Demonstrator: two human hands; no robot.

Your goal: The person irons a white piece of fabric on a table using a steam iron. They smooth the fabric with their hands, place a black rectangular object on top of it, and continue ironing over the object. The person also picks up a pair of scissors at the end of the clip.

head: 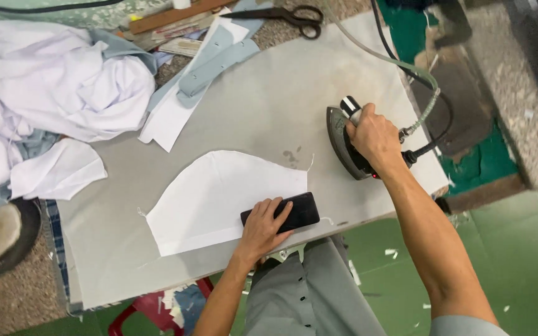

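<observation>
One head-worn camera looks steeply down from above at close range onto a grey ironing table [269, 99], the wearer's arms reaching in from below

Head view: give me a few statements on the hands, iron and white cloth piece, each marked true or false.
1. The right hand grips the iron by its handle. True.
2. The left hand is lifted clear of the board. False: it presses a black block onto the white piece.
3. The iron rests on the white piece. False: it sits apart from it, to the right on the grey board.
4. Scissors lie at the board's far edge. True.
5. The white piece is crumpled in a heap. False: it lies flat; the heap is at far left.
</observation>
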